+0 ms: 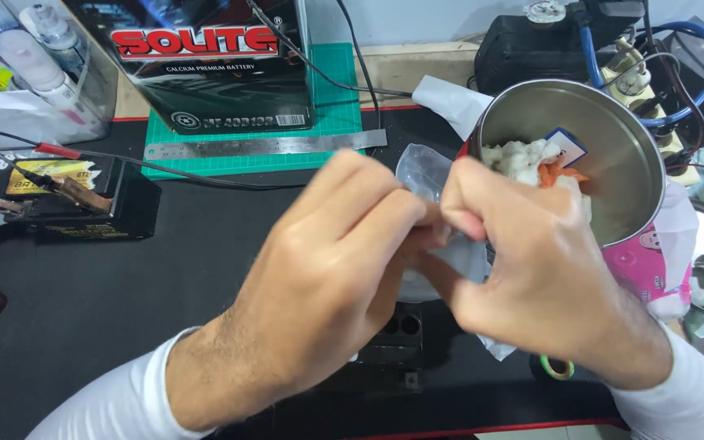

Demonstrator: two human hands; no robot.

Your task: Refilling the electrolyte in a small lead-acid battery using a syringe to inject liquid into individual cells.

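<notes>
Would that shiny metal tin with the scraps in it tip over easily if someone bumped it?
Probably. The metal tin already leans, propped on a pink packet. It looks thin-walled and holds only white and orange scraps, so it is likely light. Its smooth round side could roll.

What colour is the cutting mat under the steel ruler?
The cutting mat is green, seen in the head view behind the steel ruler.
</notes>
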